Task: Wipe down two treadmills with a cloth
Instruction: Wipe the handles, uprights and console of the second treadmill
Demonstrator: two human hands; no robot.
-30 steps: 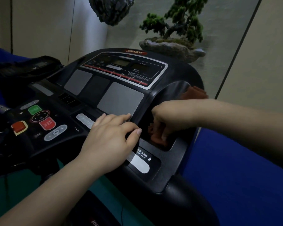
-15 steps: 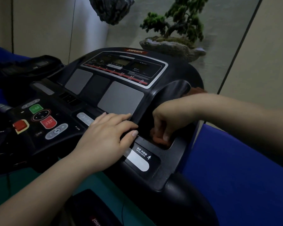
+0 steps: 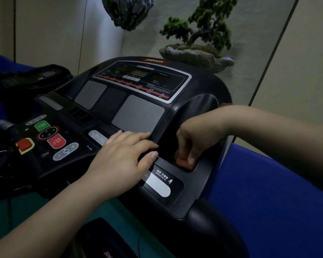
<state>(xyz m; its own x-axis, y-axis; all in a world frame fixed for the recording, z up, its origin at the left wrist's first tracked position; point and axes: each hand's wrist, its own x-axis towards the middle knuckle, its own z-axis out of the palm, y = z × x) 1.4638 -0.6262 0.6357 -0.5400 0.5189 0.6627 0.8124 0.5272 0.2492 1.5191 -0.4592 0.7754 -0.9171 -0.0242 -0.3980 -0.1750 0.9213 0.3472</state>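
A: What does the right hand (image 3: 194, 138) do?

B: It reaches down into the recessed side pocket (image 3: 177, 146) of the treadmill console (image 3: 138, 101), fingers curled around a reddish-brown cloth (image 3: 182, 162), which is pressed against the pocket's front edge. A further bit of cloth shows behind the wrist.

A: And the left hand (image 3: 119, 161)?

B: It lies flat on the console, fingers straight, holding nothing; its thumb tip touches the pocket's left rim, just above the white speed-key strip (image 3: 158, 186).

A: Other labelled parts?

B: Display panel (image 3: 144, 79) at top; green button (image 3: 42, 125) and red button (image 3: 56, 141) at left; a bonsai (image 3: 199, 38) behind.
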